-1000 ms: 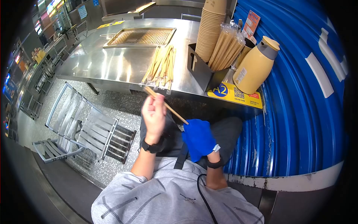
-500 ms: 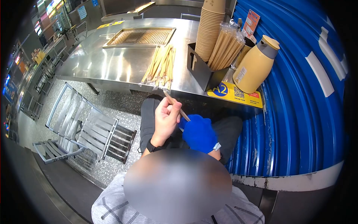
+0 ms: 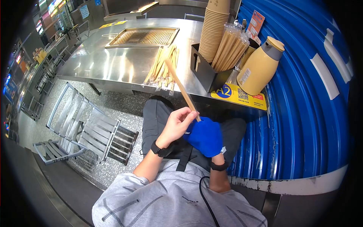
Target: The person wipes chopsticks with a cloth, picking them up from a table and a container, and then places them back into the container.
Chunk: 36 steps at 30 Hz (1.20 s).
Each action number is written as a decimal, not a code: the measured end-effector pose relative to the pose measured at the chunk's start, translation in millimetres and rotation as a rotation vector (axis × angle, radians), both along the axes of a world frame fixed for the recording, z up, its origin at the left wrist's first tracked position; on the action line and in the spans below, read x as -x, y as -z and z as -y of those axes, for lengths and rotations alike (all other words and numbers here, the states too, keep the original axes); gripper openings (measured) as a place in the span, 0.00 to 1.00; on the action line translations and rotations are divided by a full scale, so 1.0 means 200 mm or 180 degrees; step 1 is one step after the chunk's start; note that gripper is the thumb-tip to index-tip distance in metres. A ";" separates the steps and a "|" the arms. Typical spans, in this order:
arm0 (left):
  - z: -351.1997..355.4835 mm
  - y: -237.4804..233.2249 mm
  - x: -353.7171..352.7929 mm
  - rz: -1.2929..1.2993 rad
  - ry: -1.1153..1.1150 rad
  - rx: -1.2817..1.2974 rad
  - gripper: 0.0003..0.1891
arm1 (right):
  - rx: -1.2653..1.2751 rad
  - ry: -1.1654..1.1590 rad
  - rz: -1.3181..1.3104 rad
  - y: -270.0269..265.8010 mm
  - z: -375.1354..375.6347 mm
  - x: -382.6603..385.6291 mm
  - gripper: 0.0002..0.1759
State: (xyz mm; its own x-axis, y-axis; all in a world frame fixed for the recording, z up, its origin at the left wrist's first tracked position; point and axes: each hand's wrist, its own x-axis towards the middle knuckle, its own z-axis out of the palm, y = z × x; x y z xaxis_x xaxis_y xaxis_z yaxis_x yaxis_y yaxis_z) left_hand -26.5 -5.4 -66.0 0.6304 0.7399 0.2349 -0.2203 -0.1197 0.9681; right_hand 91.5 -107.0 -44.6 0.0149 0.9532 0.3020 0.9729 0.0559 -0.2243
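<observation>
My left hand (image 3: 177, 124), bare, has its thumb and fingers closed on a pair of wooden chopsticks (image 3: 180, 86), low down near their covered end. A blue cloth or glove (image 3: 208, 132) covers my right hand (image 3: 206, 142), which is closed around that lower end; its fingers are hidden. The chopsticks slant up and left from my lap. In this view their far end overlaps a pile of wrapped chopsticks (image 3: 152, 75) on the metal table (image 3: 102, 68).
A black caddy (image 3: 204, 73) holds stacked paper cups (image 3: 214, 36) and wrapped chopsticks (image 3: 228, 49). Right of it stands a yellow jug (image 3: 259, 70) beside a yellow A2 sign (image 3: 236, 94). A grill grate (image 3: 145, 37) is set in the table. Folding chairs (image 3: 94, 130) stand left; a blue corrugated wall (image 3: 291, 125) rises right.
The left hand has shifted right and down along the chopsticks, close to the blue covering. Much more of their length now shows above the fingers, reaching over the table.
</observation>
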 end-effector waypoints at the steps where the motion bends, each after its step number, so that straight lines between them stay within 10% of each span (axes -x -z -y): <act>1: 0.01 -0.03 0.00 -0.0048 -0.0054 -0.0121 0.09 | 0.0021 0.0034 0.0214 0.05 0.00 0.00 0.09; 7: -0.22 -0.16 0.03 -0.0190 -0.1471 -0.0826 0.11 | -0.0920 -0.1676 -0.0255 0.17 0.01 -0.16 0.03; 15: -0.88 -0.44 0.05 -0.2754 -0.1991 -0.2040 0.22 | -0.0746 -0.1649 -0.0468 0.17 0.04 -0.19 0.06; 17: -1.02 -0.39 0.02 -0.2604 -0.2535 -0.2611 0.25 | -0.0750 -0.1593 -0.0497 0.18 0.04 -0.19 0.06; 27: -0.57 -0.51 -0.35 -0.0536 -0.0596 -0.2206 0.18 | -0.0942 -0.1355 -0.0834 0.18 0.03 -0.19 0.07; 36: -0.55 -0.52 -0.69 -0.1409 -0.1475 -0.2748 0.19 | -0.0851 -0.1011 -0.1157 0.17 0.07 -0.17 0.07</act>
